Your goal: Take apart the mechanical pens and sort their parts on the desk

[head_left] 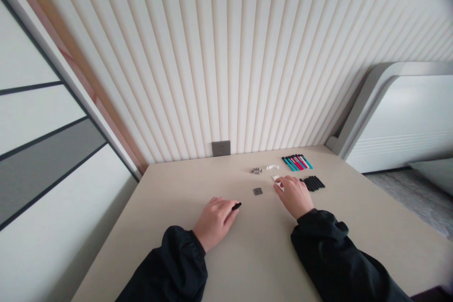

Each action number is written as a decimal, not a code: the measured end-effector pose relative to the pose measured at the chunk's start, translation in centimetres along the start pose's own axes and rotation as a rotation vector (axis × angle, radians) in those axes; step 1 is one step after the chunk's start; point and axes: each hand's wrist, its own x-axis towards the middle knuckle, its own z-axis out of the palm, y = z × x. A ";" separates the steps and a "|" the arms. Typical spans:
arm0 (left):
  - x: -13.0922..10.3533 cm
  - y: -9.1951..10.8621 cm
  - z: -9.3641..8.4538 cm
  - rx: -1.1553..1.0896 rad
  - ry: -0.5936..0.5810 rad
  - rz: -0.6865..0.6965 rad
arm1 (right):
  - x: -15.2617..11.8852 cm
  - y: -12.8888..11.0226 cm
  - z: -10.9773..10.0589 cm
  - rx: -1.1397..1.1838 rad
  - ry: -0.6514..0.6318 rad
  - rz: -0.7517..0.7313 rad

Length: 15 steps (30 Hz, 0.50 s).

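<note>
My left hand point(217, 219) is closed around a short black pen-like tube point(236, 206), whose end sticks out past the thumb and index finger just above the table. Further right, my right hand point(293, 192) reaches down to a group of small white parts point(275, 177), with thumb and index finger pinched at one of them; the hand partly covers the group. Right beside that hand lies a row of black tubes point(314, 183). Between the hands is a small patch of flat grey metal pieces point(257, 191).
Small grey metal cone-like pieces point(256, 170) and a row of white pieces point(272, 167) lie farther back. Blue, red and white pens with black ends point(297, 162) are lined up at the back right. A ribbed wall with a socket point(221, 148) borders the table point(170, 198).
</note>
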 end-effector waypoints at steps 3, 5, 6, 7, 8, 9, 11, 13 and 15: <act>0.0 0.0 0.0 0.008 -0.016 -0.004 | -0.1 0.2 0.3 -0.038 -0.057 0.028; 0.0 0.1 0.0 0.015 -0.015 -0.006 | -0.1 0.1 0.3 -0.049 -0.073 0.032; 0.0 0.1 0.0 0.016 -0.014 -0.006 | -0.1 0.1 0.3 -0.049 -0.078 0.032; 0.0 0.1 0.0 0.016 -0.014 -0.004 | -0.1 0.0 0.3 -0.048 -0.084 0.032; 0.0 0.1 0.0 0.014 -0.016 -0.003 | -0.1 0.0 0.3 -0.044 -0.091 0.031; 0.0 0.1 -0.1 0.012 -0.018 -0.001 | -0.1 0.0 0.3 -0.041 -0.098 0.029; 0.0 0.1 -0.1 0.012 -0.021 0.005 | -0.1 0.0 0.3 -0.037 -0.107 0.027; 0.0 0.2 -0.1 0.018 -0.021 0.009 | -0.1 0.0 0.2 -0.039 -0.107 0.025; 0.0 0.2 -0.1 0.022 -0.020 0.013 | -0.1 0.0 0.2 -0.040 -0.104 0.024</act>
